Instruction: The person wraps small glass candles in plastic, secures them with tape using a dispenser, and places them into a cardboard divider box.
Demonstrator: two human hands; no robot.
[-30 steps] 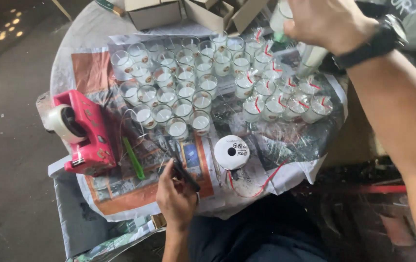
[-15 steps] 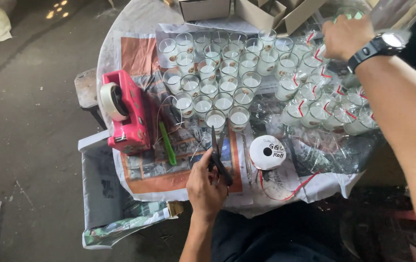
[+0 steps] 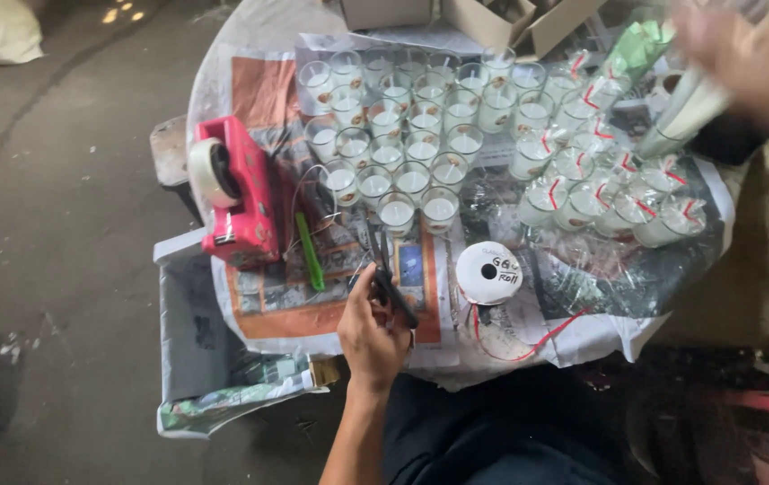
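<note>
My left hand (image 3: pixel 370 325) rests at the near edge of the newspaper-covered table (image 3: pixel 250 54), closed around black scissors (image 3: pixel 386 269) whose blades point away from me. My right hand (image 3: pixel 752 54), blurred at the top right, holds a rolled clear plastic sheet (image 3: pixel 682 108) above the wrapped candles. Several glass candle cups filled with white wax (image 3: pixel 402 144) stand in rows in the middle. To their right lie several cups wrapped in clear film with red ribbon (image 3: pixel 609 193). A white ribbon spool (image 3: pixel 488 272) sits close to my left hand, with a red ribbon tail beside it.
A pink tape dispenser (image 3: pixel 239 193) stands at the table's left, a green stick-like item (image 3: pixel 311 251) beside it. Cardboard boxes (image 3: pixel 492 18) sit at the far edge. Crumpled clear film (image 3: pixel 600 269) covers the right side. Grey concrete floor (image 3: pixel 52 224) lies to the left.
My right hand has risen and swung further right with the rolled plastic, blurring. My left hand with the scissors stays in place. The view has shifted left.
</note>
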